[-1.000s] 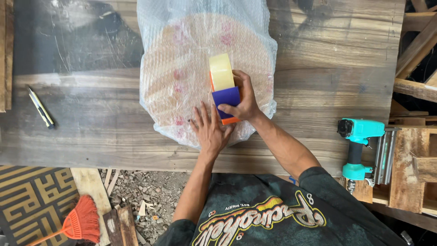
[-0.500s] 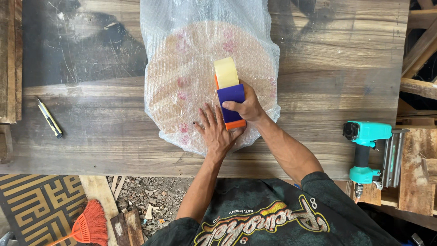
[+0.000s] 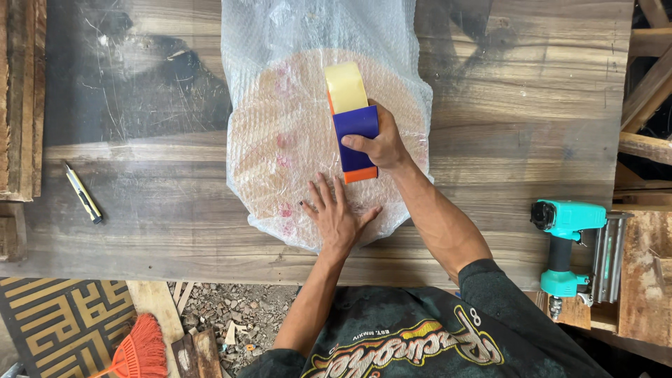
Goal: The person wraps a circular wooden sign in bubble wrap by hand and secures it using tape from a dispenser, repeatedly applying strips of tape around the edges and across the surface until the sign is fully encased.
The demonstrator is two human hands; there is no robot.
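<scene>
Just beyond flat left hand (image 3: 338,218), right hand's (image 3: 378,145) tape dispenser (image 3: 352,120), seemingly on bubble-wrapped disc (image 3: 280,140).

Bare tabletop (image 3: 504,105) right of wrapped disc (image 3: 280,140); knife (image 3: 84,194) left

Wood workshop: rough plank bench (image 3: 525,105), teal nail gun (image 3: 567,245), timber offcuts (image 3: 647,63), debris on floor (image 3: 231,315).

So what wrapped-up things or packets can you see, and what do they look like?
Bubble-wrapped parcel: middle of the wooden table, a round, flat, tan disc with pinkish spots inside clear wrap; the left hand presses flat on its near edge.
Tape dispenser: on top of the parcel, gripped by the right hand; blue and orange body, pale yellow roll.
No signs or screens.
</scene>
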